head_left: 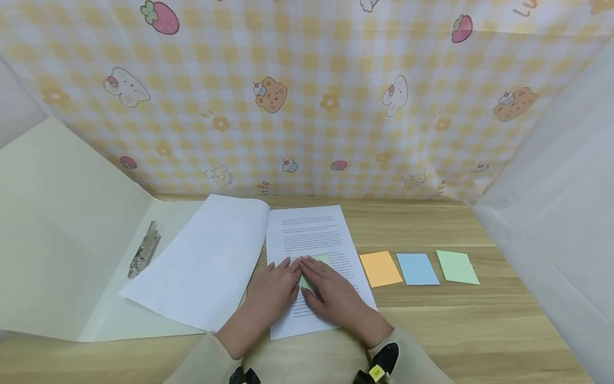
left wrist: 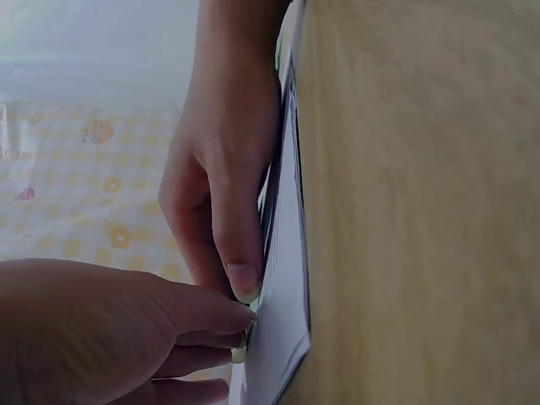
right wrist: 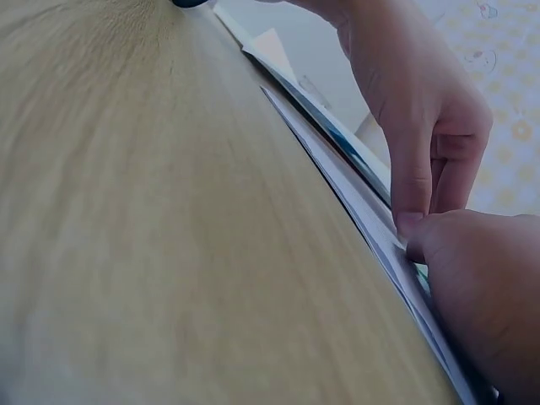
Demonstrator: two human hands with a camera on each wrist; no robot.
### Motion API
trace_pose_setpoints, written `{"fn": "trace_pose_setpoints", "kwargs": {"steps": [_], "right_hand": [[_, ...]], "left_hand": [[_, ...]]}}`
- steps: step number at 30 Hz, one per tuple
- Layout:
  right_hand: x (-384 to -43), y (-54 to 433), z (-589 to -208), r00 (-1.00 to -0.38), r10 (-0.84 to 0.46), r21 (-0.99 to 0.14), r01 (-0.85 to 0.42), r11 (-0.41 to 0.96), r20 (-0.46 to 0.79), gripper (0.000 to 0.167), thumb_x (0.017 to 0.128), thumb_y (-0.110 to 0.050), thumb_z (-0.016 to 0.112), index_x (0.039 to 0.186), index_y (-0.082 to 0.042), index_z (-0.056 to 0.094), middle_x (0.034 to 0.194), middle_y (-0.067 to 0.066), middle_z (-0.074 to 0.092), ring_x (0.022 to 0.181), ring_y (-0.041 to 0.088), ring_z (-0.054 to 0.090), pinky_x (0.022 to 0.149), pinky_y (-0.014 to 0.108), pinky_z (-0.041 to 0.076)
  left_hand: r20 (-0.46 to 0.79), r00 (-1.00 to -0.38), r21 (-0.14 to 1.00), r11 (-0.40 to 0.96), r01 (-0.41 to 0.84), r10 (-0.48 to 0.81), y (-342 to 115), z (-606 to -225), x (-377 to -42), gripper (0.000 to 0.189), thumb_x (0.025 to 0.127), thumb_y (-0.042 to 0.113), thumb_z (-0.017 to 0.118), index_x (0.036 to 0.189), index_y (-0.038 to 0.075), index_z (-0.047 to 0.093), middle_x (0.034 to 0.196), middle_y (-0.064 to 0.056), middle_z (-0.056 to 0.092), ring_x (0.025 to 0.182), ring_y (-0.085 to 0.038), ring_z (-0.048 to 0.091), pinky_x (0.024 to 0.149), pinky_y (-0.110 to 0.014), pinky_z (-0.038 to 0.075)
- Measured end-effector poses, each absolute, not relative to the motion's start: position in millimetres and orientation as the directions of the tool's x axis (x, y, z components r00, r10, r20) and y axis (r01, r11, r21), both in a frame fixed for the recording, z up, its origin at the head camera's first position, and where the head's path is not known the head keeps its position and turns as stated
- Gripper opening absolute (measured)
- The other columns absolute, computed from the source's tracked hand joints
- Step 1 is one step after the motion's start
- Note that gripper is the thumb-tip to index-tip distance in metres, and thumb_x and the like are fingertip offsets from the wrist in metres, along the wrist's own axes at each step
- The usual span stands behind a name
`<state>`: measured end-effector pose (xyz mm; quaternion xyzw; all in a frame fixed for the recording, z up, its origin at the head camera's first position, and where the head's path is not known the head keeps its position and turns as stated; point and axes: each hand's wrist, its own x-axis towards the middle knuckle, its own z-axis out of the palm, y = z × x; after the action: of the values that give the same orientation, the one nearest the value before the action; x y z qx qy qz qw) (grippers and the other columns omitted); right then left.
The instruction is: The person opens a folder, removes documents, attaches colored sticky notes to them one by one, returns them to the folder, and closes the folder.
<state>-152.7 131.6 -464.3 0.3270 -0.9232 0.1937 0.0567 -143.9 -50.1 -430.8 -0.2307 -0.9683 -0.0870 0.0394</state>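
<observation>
A pale green sticky note [head_left: 322,258] lies on a printed page [head_left: 312,229], mostly covered by both hands. My left hand [head_left: 274,290] touches the note from the left, fingers extended. From the right, my right hand [head_left: 333,290] presses on the same note, its fingertips meeting those of the left hand. In the left wrist view, the left hand [left wrist: 93,329] and right hand [left wrist: 228,186] come together over the paper stack. The right wrist view shows the left thumb pointing down at the sheet, close to the right hand [right wrist: 498,287].
Left of the page, turned-over white sheets [head_left: 201,261] lie across an open folder [head_left: 112,304] with a metal clip [head_left: 145,249]. To the right, orange [head_left: 381,268], blue [head_left: 418,269] and green [head_left: 458,266] sticky pads sit in a row. A checkered cloth [head_left: 307,122] hangs behind.
</observation>
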Motion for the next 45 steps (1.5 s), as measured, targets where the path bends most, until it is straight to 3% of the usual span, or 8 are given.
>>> {"fn": "trace_pose_setpoints", "kwargs": {"steps": [9, 20, 30, 39, 45], "right_hand": [[-155, 132, -466, -0.783, -0.595, -0.243, -0.622, 0.744, 0.181, 0.058, 0.103, -0.033, 0.055, 0.153, -0.005, 0.043, 0.161, 0.007, 0.042, 0.151, 0.021, 0.039, 0.123, 0.039, 0.035], [-153, 129, -461, -0.79, -0.591, -0.151, -0.612, 0.776, 0.164, 0.059, 0.105, -0.037, 0.05, 0.154, -0.005, 0.041, 0.162, 0.006, 0.04, 0.152, 0.019, 0.037, 0.125, 0.04, 0.031], [-148, 135, -462, -0.877, -0.438, -0.043, -0.454, 0.89, 0.196, 0.072, 0.101, -0.058, 0.046, 0.152, -0.007, 0.045, 0.159, 0.005, 0.045, 0.148, 0.022, 0.044, 0.123, 0.049, 0.033], [-145, 145, -463, -0.915, -0.345, -0.113, -0.373, 0.921, 0.209, 0.078, 0.099, -0.061, 0.05, 0.151, -0.003, 0.046, 0.156, 0.01, 0.048, 0.147, 0.026, 0.044, 0.121, 0.046, 0.036], [-139, 149, -468, -0.912, -0.353, -0.151, -0.387, 0.91, 0.209, 0.078, 0.098, -0.06, 0.051, 0.149, -0.002, 0.047, 0.157, 0.012, 0.047, 0.148, 0.026, 0.044, 0.122, 0.045, 0.036]], "left_hand": [[0.0, -0.886, 0.263, 0.855, 0.447, 0.464, -53, -429, -143, 0.049, 0.1, 0.022, 0.062, 0.142, -0.002, 0.055, 0.152, -0.015, 0.052, 0.144, -0.033, 0.047, 0.114, -0.054, 0.044], [-0.103, -0.864, 0.335, 0.836, 0.436, 0.492, -60, -424, -135, 0.06, 0.104, 0.028, 0.052, 0.154, -0.002, 0.037, 0.165, -0.014, 0.032, 0.155, -0.031, 0.028, 0.123, -0.055, 0.03], [-0.105, -0.867, 0.422, 0.811, 0.404, 0.487, -62, -422, -141, 0.061, 0.098, 0.025, 0.057, 0.15, -0.003, 0.043, 0.164, -0.015, 0.035, 0.155, -0.032, 0.029, 0.124, -0.053, 0.029], [-0.105, -0.878, 0.426, 0.819, 0.386, 0.468, -63, -423, -140, 0.058, 0.098, 0.023, 0.055, 0.149, -0.003, 0.046, 0.162, -0.014, 0.038, 0.154, -0.033, 0.031, 0.123, -0.054, 0.031], [-0.072, -0.881, 0.393, 0.825, 0.406, 0.468, -60, -428, -138, 0.058, 0.103, 0.034, 0.056, 0.148, -0.003, 0.047, 0.16, -0.015, 0.041, 0.152, -0.034, 0.035, 0.12, -0.059, 0.033]]}}
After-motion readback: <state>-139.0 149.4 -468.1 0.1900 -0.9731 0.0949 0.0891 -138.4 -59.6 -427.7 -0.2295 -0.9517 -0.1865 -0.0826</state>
